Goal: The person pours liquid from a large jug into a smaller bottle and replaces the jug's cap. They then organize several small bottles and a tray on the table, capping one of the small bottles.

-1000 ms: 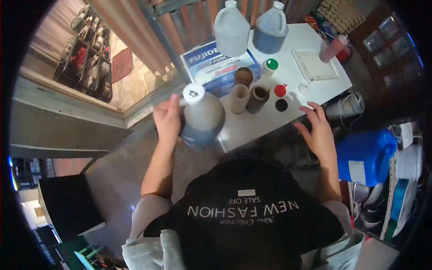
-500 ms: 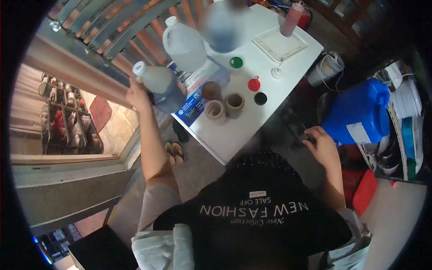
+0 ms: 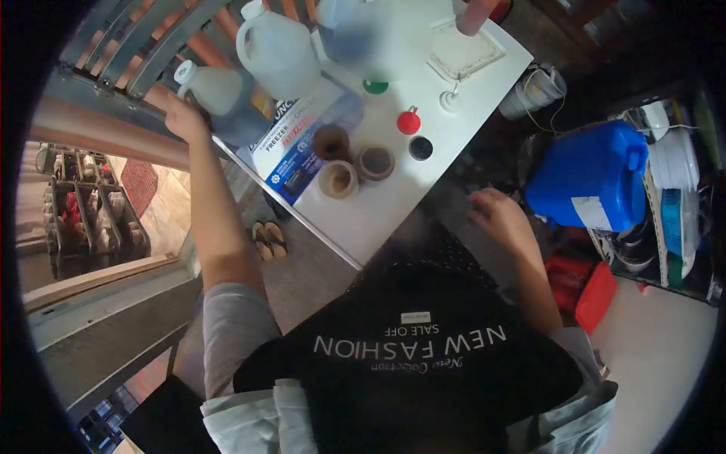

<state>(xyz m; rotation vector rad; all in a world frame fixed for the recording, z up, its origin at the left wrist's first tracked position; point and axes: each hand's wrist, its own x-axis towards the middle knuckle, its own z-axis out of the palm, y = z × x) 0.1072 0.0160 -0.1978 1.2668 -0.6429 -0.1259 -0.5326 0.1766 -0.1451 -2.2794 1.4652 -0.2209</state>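
A jug of dark liquid with a white cap stands at the left edge of the white table. My left hand is closed at its handle side, the fingers partly hidden. Out beyond the table's near right edge, my right hand hangs with loosely bent, parted fingers and nothing visible in it. A taller pale jug is behind the dark one. Three round containers, a brown one, a dark-filled one and a pale one, cluster on and beside a blue-and-white printed bag.
On the table are a red cap, a black cap, a green cap, a white pump top, a tray and a pink bottle. A blue container is at the right, sandals below.
The jug in my left hand has moved farther back along the table's left side. My right hand's fingers have loosened. The whole view has shifted a little.
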